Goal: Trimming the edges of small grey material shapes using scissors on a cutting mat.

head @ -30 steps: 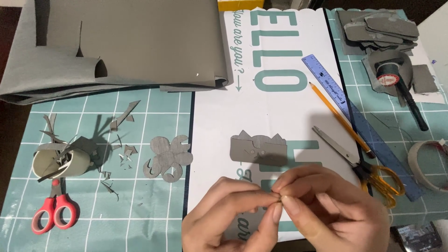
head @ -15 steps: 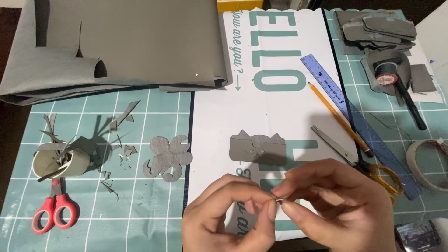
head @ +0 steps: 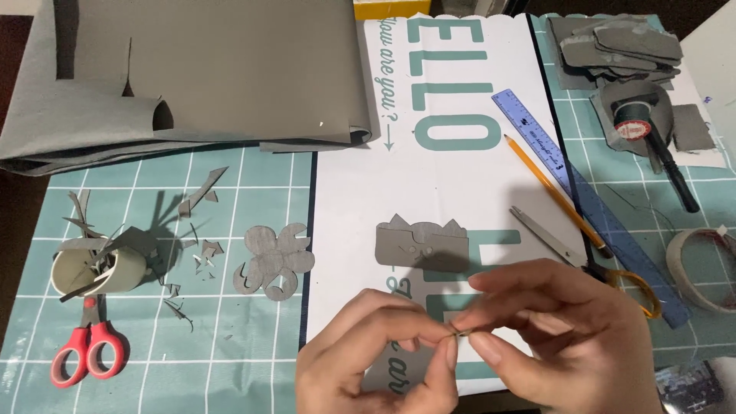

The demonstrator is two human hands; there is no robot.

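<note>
My left hand [head: 368, 356] and my right hand [head: 563, 337] meet at the near edge of the table, fingertips pinched together on a tiny thin item [head: 458, 331] that is too small to identify. Both hands hover over the lower part of a white printed sheet [head: 429, 176]. Just beyond my fingers lies a grey felt cut-out with pointed ears [head: 422, 244]. Left of it, on the teal cutting mat [head: 230, 345], lie grey flower-shaped felt pieces [head: 274, 261].
A large folded grey felt sheet [head: 207, 69] covers the far left. A cup of scraps [head: 92, 268] and red scissors [head: 86, 349] sit at left. A blue ruler [head: 537, 138], pencil [head: 552, 192], yellow-handled scissors [head: 552, 239], thread spool [head: 635, 123], tape roll [head: 701, 268] and felt pile [head: 621, 42] are at right.
Both hands stay pinched on the tiny item. They have shifted slightly, and my right hand's fingers now reach further left over the pinch.
</note>
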